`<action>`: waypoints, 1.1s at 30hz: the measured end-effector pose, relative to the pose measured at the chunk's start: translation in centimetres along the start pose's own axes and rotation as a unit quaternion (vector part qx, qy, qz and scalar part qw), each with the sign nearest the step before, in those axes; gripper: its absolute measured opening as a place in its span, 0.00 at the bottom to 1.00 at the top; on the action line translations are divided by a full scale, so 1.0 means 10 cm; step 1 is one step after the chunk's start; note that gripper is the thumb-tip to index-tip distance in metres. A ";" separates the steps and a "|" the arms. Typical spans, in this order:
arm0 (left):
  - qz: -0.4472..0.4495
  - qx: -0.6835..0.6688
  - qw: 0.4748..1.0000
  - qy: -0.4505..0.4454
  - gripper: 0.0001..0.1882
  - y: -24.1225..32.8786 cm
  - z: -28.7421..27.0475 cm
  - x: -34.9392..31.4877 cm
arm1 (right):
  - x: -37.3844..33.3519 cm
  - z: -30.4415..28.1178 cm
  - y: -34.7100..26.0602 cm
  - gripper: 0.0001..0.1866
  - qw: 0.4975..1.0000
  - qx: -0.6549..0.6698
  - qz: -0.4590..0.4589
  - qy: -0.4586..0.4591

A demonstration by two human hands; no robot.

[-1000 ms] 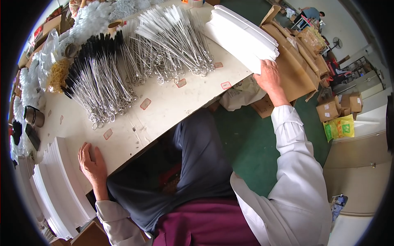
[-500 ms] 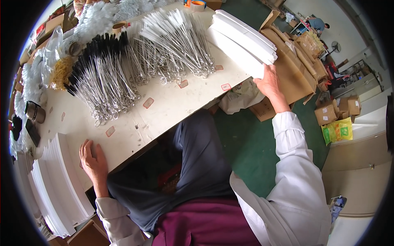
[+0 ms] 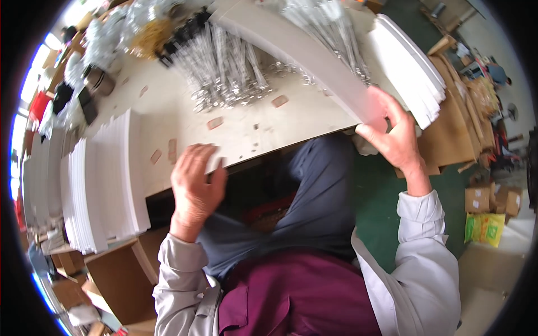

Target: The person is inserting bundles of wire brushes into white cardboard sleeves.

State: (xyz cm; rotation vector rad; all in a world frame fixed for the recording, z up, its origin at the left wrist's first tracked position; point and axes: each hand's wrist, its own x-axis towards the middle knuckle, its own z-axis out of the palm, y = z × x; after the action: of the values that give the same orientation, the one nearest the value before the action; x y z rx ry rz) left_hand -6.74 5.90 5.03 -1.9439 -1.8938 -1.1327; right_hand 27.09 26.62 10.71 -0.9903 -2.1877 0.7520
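Observation:
My right hand (image 3: pixel 397 131) grips the near end of a long, flat white strip (image 3: pixel 314 59), which looks like a folded paper box. It slants up over the table, blurred by motion, and covers part of the brushes behind it. A stack of similar white strips (image 3: pixel 404 67) lies just right of it at the table's edge. My left hand (image 3: pixel 196 182) is over the table's front edge with nothing in it, its fingers stretched and thumb apart. To its left stand more white strips (image 3: pixel 128 168) in rows.
Wire-handled brushes with looped ends (image 3: pixel 230 73) lie in piles across the table (image 3: pixel 241 131). A dark cup (image 3: pixel 99 80), yellow ties (image 3: pixel 151 38) and clear plastic bags (image 3: pixel 101 42) are at the far left. Cardboard boxes (image 3: pixel 120 280) stand below left, and more cardboard (image 3: pixel 448 129) at right.
My right hand has taken a white strip from the right stack and swung it leftward over the table. My left hand has lifted off the tabletop and moved right. The view has shifted.

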 end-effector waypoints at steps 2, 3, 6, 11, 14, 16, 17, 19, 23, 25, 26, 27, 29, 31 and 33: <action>0.058 -0.034 0.997 -0.022 0.17 0.30 -0.10 0.05 | 0.02 0.25 -0.13 0.41 0.992 -0.061 -0.094 -0.051; 0.082 -0.051 0.995 -0.033 0.19 0.43 -0.13 0.08 | 0.03 0.36 -0.18 0.41 0.981 -0.094 -0.151 -0.072; 0.085 -0.002 0.991 -0.099 0.27 0.62 -0.22 0.13 | 0.01 0.67 -0.39 0.40 0.967 -0.079 -0.202 -0.133; 0.039 0.072 0.980 -0.182 0.40 0.55 -0.09 0.20 | -0.10 0.94 -0.52 0.40 0.948 -0.083 -0.249 -0.182; 0.042 0.024 0.976 -0.212 0.39 0.48 0.02 0.19 | -0.14 1.03 -0.49 0.40 0.939 -0.092 -0.270 -0.194; 0.033 0.019 0.972 -0.230 0.38 0.49 0.10 0.19 | -0.18 1.09 -0.44 0.36 0.932 -0.108 -0.296 -0.177; 0.025 0.015 0.968 -0.248 0.37 0.49 0.13 0.19 | -0.18 1.11 -0.42 0.36 0.932 -0.108 -0.296 -0.178; 0.021 0.031 0.970 -0.240 0.37 0.47 0.17 0.19 | -0.16 1.14 -0.40 0.36 0.936 -0.092 -0.293 -0.172; 0.015 0.106 0.971 -0.213 0.35 0.37 0.15 0.16 | -0.15 1.07 -0.49 0.35 0.940 -0.114 -0.298 -0.118; 0.026 0.115 0.977 -0.180 0.35 0.30 0.15 0.11 | -0.25 1.04 -0.42 0.33 0.962 -0.120 -0.241 -0.041; 0.016 0.124 0.975 -0.185 0.34 0.30 0.14 0.09 | -0.29 1.05 -0.42 0.30 0.966 -0.134 -0.220 -0.032; 0.005 0.134 0.973 -0.189 0.34 0.31 0.14 0.08 | -0.33 1.10 -0.41 0.30 0.966 -0.133 -0.220 -0.033; 0.007 0.130 0.972 -0.193 0.34 0.34 0.21 0.04 | -0.42 1.24 -0.37 0.28 0.975 -0.104 -0.191 -0.041; 0.005 0.128 0.972 -0.198 0.34 0.35 0.26 -0.01 | -0.48 1.37 -0.39 0.27 0.979 -0.081 -0.182 -0.037; 0.010 0.127 0.970 -0.208 0.34 0.35 0.28 -0.05 | -0.52 1.44 -0.42 0.28 0.994 0.028 -0.091 -0.061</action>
State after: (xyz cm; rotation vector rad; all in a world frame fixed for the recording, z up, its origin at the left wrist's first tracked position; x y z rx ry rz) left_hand -2.36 6.68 4.02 -2.1649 -2.0810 -0.4655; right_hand 17.61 16.74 2.78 -0.7213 -2.3098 0.8015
